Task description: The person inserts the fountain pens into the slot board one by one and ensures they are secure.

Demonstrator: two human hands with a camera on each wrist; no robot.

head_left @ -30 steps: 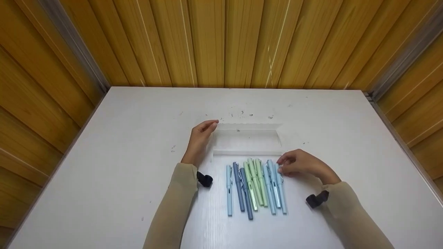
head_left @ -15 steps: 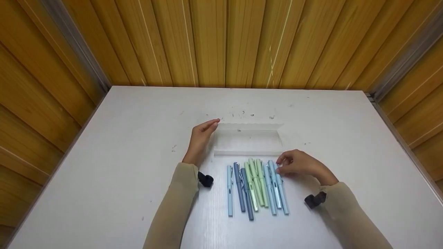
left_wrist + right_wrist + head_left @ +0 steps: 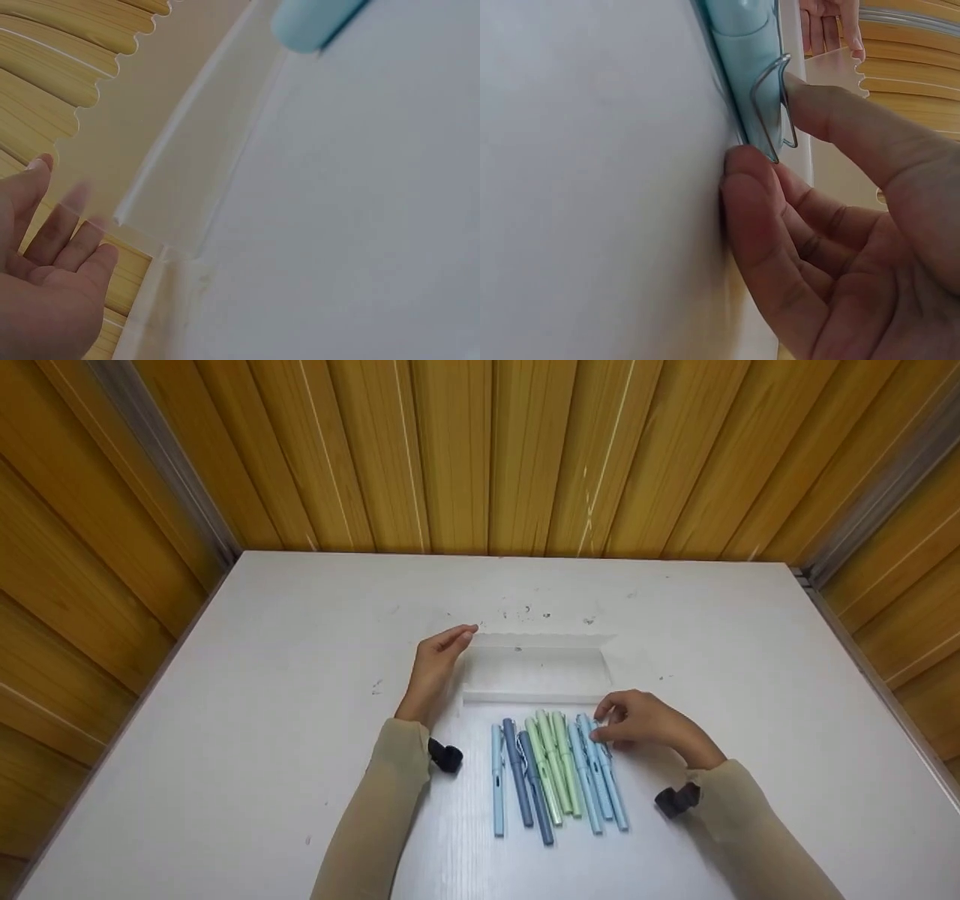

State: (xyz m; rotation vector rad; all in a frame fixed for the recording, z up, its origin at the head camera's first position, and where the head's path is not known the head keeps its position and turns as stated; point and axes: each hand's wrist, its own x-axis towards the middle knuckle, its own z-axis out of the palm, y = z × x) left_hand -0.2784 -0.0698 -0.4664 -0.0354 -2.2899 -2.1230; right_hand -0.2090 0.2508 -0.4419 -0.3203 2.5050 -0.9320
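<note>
My left hand (image 3: 433, 669) pinches the left back corner of a clear plastic tray (image 3: 536, 698); its wavy edge (image 3: 97, 101) shows in the left wrist view. My right hand (image 3: 646, 721) holds the cap end of the rightmost light blue pen (image 3: 618, 802) between thumb and fingers. In the right wrist view, the wire clip (image 3: 769, 105) of this pen faces up beside my thumb. The pens lie in a row in front of the tray: one light blue pen (image 3: 498, 799) at left, then dark blue pens (image 3: 517, 776), green pens (image 3: 564, 769) and more light blue ones.
Everything lies on a white table (image 3: 247, 720) with dark scuff marks behind the tray. Yellow wood-look panels (image 3: 450, 450) stand along the back and sides. Dark wrist cameras (image 3: 446, 756) sit at both of my sleeves.
My right hand has shifted slightly left, and the cap ends of the right-hand light blue pens now sit closer together. My left hand stays at the tray corner.
</note>
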